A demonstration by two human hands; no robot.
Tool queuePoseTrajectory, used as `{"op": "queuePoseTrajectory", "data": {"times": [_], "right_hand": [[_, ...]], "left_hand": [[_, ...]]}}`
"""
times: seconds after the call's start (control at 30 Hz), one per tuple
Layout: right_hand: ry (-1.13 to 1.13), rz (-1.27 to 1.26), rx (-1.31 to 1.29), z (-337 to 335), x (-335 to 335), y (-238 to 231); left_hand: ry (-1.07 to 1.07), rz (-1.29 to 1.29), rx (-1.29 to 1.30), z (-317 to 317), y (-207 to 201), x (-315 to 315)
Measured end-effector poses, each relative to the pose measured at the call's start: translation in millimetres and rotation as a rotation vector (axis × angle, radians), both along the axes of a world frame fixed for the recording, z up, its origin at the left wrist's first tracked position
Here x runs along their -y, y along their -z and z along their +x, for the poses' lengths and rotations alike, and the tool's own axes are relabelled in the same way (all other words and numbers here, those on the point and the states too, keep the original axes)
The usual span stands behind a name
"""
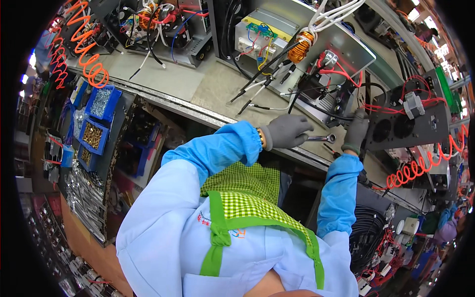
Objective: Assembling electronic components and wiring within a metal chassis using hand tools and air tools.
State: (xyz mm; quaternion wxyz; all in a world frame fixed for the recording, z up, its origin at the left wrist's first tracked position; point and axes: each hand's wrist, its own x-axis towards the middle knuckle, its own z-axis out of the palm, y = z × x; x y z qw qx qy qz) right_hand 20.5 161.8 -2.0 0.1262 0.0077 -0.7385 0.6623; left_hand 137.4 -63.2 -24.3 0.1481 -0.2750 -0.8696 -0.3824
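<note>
My left hand (pixel 288 131), in a grey glove, is closed round a wrench (pixel 322 138) above the bench's front edge. The wrench's shiny ring end points toward my right hand. My right hand (pixel 356 131), also gloved, has its fingers curled beside a black metal panel with fans (pixel 391 129). What those fingers grip is hidden. A black cable loops past them. Just beyond stands an open metal chassis (pixel 316 94) with a copper coil (pixel 300 48), a small green circuit board (pixel 261 30) and red, white and black leads.
Another opened unit (pixel 168 29) stands at the back left. Orange coiled hoses hang at the left (pixel 89 49) and lower right (pixel 413 168). Blue bins of screws (pixel 103 103) and brass parts (pixel 93 134) sit at the left. Black cable coils (pixel 367 232) lie at the lower right.
</note>
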Motion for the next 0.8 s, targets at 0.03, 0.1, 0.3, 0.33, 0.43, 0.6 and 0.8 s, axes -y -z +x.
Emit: {"op": "queuePoseTrajectory", "data": {"times": [0.03, 0.1, 0.3, 0.33, 0.43, 0.6, 0.8], "right_hand": [[-0.087, 0.061, -0.018, 0, 10, 7], [-0.167, 0.119, 0.187, 9, 46, 5], [-0.239, 0.656, -0.664, -59, 30, 115], [-0.203, 0.740, -0.805, -48, 44, 109], [-0.397, 1.014, -0.421, -13, 44, 66], [-0.544, 0.624, 0.027, 19, 20, -139], [-0.371, 0.485, -0.130, -82, 76, -191]], "left_hand": [[-0.050, 0.045, -0.030, -6, -12, -3], [-0.137, 0.122, -0.022, -18, -34, -15], [-0.283, -0.217, 0.230, -96, -70, -56], [-0.292, -0.212, 0.220, -107, -60, -57], [-0.195, -0.329, 0.229, -118, -48, -50], [-0.150, -0.483, 0.155, -112, -7, -24], [-0.218, -0.496, 0.190, -109, 14, -7]]}}
